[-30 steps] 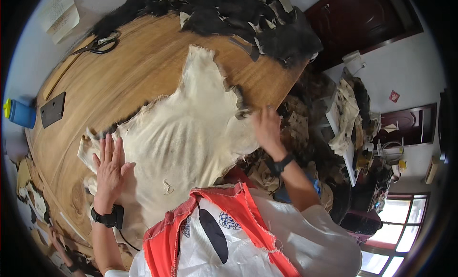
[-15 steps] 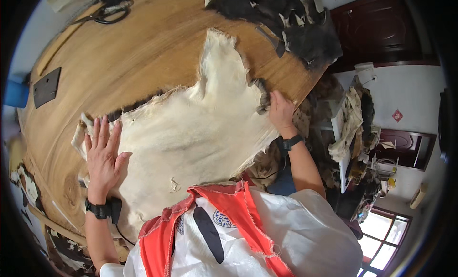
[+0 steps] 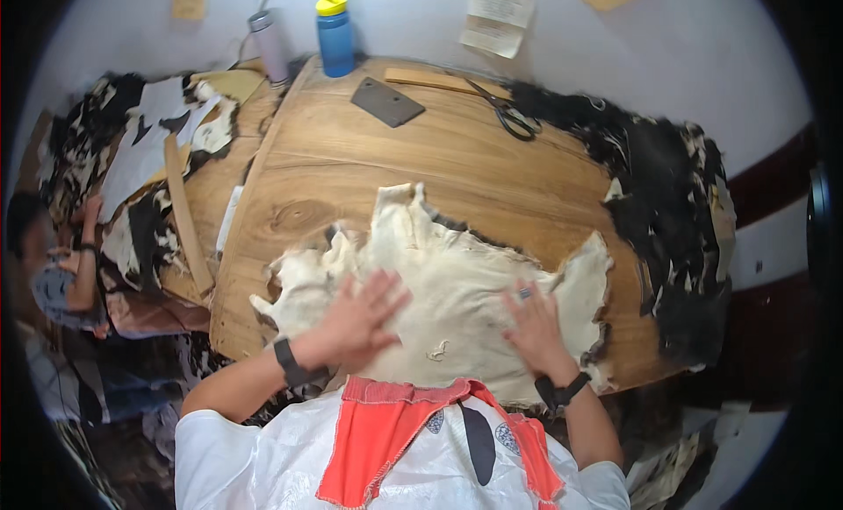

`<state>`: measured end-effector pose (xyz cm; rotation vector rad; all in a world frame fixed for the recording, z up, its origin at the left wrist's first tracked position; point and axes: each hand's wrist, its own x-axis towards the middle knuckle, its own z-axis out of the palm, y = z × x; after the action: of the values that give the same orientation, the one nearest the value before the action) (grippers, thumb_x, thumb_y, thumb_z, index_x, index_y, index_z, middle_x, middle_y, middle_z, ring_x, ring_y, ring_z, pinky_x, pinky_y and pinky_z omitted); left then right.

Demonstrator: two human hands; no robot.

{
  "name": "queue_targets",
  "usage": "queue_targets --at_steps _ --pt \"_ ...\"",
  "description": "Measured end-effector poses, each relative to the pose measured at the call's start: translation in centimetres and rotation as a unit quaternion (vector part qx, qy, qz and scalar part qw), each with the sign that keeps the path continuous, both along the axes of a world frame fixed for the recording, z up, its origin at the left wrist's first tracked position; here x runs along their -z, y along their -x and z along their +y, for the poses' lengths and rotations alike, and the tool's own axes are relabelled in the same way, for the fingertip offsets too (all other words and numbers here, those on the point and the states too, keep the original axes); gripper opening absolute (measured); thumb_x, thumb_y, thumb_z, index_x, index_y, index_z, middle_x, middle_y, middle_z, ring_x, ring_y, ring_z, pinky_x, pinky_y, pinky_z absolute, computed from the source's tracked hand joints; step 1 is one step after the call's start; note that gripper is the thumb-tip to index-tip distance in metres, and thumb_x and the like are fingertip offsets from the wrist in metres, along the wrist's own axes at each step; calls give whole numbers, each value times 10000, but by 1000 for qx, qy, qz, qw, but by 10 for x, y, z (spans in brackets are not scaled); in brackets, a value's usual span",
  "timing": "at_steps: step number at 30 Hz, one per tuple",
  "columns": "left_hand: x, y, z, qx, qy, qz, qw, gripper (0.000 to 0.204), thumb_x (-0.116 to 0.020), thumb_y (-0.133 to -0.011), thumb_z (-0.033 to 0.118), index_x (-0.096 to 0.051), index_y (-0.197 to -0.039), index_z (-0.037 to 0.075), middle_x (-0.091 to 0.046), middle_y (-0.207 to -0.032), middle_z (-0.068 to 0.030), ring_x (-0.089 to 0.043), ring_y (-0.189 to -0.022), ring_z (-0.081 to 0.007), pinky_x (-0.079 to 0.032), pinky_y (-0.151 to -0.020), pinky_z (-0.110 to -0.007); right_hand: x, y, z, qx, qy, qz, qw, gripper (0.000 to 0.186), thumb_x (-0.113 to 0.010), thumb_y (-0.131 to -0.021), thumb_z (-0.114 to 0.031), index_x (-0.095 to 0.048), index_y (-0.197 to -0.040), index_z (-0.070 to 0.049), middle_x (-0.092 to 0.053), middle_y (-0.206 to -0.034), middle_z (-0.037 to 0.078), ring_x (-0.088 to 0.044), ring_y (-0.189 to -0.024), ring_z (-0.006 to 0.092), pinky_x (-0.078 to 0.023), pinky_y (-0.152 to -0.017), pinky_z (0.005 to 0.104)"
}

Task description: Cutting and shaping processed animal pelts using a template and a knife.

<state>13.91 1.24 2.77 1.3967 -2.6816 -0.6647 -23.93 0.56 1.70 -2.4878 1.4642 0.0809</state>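
A cream-coloured pelt point(image 3: 452, 290) lies skin side up on the wooden table, with dark fur showing along parts of its ragged edge. My left hand point(image 3: 356, 324) is over its left part with fingers spread, slightly blurred by motion; whether the palm touches the skin I cannot tell. Toward the pelt's right side my right hand point(image 3: 536, 330) rests, its fingers apart and a ring on one of them. Neither hand holds anything. A small curled scrap of skin point(image 3: 437, 350) shows on the pelt between the hands.
Scissors point(image 3: 507, 115), a wooden strip point(image 3: 435, 79) and a dark flat plate point(image 3: 386, 103) lie at the table's far side. Behind stand a blue bottle point(image 3: 335, 40) and a pale flask point(image 3: 269, 49). Black fur pieces point(image 3: 659, 194) cover the right. At left, another person's arm point(image 3: 85, 268) shows.
My view has swung left toward the wall. Both hands have left the pelt's outer edges and moved inward over its middle. The right hand has let go of the edge, and its fingers are spread.
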Motion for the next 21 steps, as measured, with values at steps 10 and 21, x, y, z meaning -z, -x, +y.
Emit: queue_targets --at_steps 10,21 --pt "-2 -31 -92 -397 31 -43 916 506 -684 -908 341 -572 -1236 -28 -534 -1392 -227 -478 -1331 -396 -470 -975 -475 -72 -84 -48 -121 -34 11 992 649 -630 -947 -349 -433 -1471 -21 -398 -1551 231 -322 -1466 408 -251 -1170 602" --pt "36 -61 -131 -295 195 -16 935 372 -607 -964 296 -665 -671 74 -651 -655 -162 -648 -619 -364 -496 -565 -468 16 -247 -38 -525 -94 -242 811 704 -675 -881 -357 -442 -1460 -31 -429 -1537 135 -322 -1483 270 -262 -1177 564"
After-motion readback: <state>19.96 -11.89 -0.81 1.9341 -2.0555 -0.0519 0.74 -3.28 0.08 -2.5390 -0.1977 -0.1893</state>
